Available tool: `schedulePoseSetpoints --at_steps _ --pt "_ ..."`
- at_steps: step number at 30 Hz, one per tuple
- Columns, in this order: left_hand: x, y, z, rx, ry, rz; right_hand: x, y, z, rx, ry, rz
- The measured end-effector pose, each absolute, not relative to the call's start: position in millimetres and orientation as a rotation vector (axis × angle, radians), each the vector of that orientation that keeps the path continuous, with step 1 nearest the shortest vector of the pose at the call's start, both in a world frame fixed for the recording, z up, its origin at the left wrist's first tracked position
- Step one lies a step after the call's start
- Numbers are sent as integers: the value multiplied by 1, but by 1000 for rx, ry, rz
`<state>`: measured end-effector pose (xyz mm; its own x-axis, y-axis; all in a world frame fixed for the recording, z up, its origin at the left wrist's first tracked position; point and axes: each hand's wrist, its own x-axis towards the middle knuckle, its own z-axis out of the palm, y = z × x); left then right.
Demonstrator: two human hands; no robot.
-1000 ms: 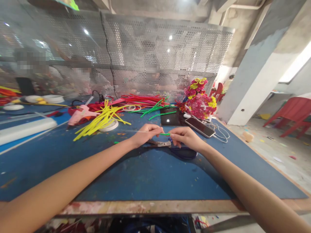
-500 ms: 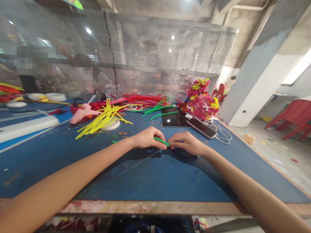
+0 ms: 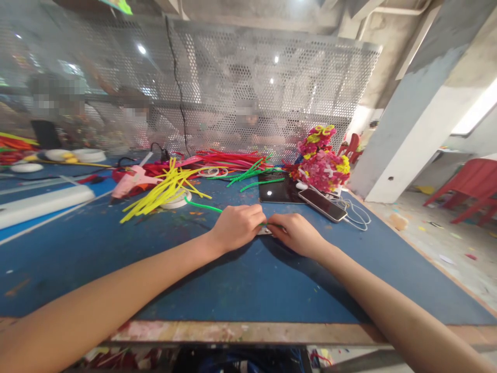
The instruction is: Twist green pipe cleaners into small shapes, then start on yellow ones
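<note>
A green pipe cleaner (image 3: 204, 206) runs behind my left hand (image 3: 238, 228) and shows again as a short bit between the hands. My left hand is closed on it, knuckles up. My right hand (image 3: 297, 234) is closed too, its thumb and fingers pinching the pipe cleaner's other end close to the left fingertips. Just below the pinch, a small flat metal piece (image 3: 265, 231) with a round rivet shows between the hands; its ends are hidden, so I cannot tell what it is part of.
Yellow pipe cleaners (image 3: 155, 194) lie over a white tape roll (image 3: 176, 200) beside a pink glue gun (image 3: 134, 181). Behind are red and green pipe cleaners (image 3: 248, 173), a black tablet (image 3: 277, 191), a phone (image 3: 323, 204) with white cable, and a pink flower piece (image 3: 322, 166). A perforated metal screen (image 3: 248, 67) stands beyond.
My left hand has turned knuckles up. The pipe cleaner's free end has swung away from me towards the tape roll. The dark loop under my right hand and the thin pale line no longer show.
</note>
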<state>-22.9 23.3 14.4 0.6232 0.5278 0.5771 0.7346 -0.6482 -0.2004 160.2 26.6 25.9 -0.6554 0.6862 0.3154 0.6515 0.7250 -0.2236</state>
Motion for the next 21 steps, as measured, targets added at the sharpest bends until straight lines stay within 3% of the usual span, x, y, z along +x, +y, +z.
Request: schedulePoseSetpoints --at_steps 4,8,12,17,19,21 --pt "-23 24 14 -2369 -936 -775 158 24 28 -1030 -2460 230" --pt "-24 24 12 -2309 -841 -971 155 24 31 -1053 -2148 783" --pt "-20 23 12 -2484 -843 -1405 151 24 30 -885 -1651 1410" --pt "-16 24 21 -2814 -1186 -1999 152 24 28 -598 -1473 1632" --pt "-19 27 28 -3067 -1268 -1974 157 26 28 -556 -1576 1670" --pt "-25 31 34 -3312 -1216 -1723 164 30 31 -595 -1817 1668"
